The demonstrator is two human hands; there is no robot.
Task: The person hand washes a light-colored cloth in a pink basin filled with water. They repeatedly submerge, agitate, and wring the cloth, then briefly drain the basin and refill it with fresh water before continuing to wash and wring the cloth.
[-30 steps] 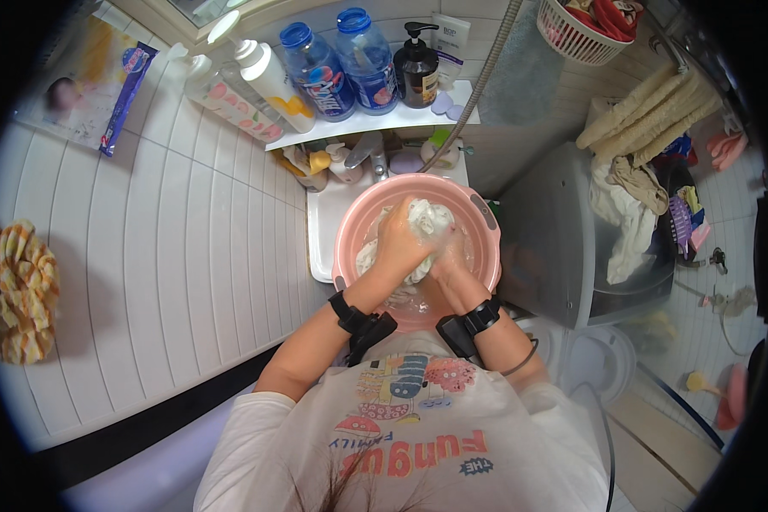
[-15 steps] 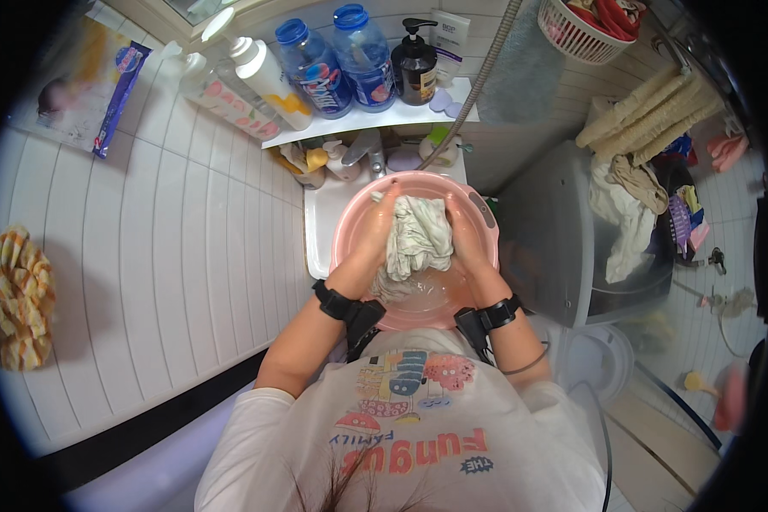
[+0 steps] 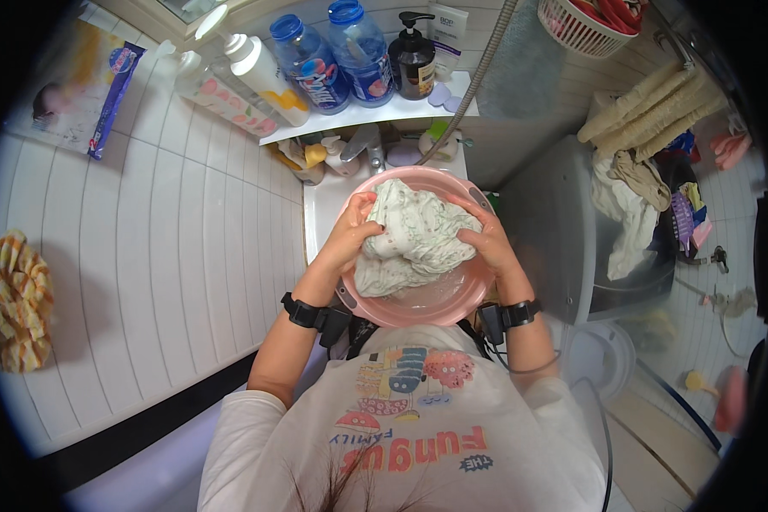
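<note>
Between my hands a wet, pale garment (image 3: pixel 418 226) with a small green print is spread out over a pink plastic basin (image 3: pixel 465 299). My left hand (image 3: pixel 356 229) grips its left side, thumb on top of the cloth. On the right side my right hand (image 3: pixel 485 237) pinches it the same way, fingers mostly hidden behind the fabric. The lower left part of the cloth hangs down into the basin, where shallow water shows near the front. The basin rests on a white sink (image 3: pixel 313 213), under a metal faucet (image 3: pixel 369 145).
Above the sink a white shelf (image 3: pixel 316 124) carries blue jars (image 3: pixel 363 55), a dark pump bottle (image 3: pixel 413 60) and white bottles. A shower hose (image 3: pixel 486 64) hangs beside it. To the right stands a grey washing machine (image 3: pixel 555 230) with clothes (image 3: pixel 623 213) on it.
The garment was bunched between my palms and is now opened wider. My hands have moved apart and taken hold of its two sides. The basin has turned a little.
</note>
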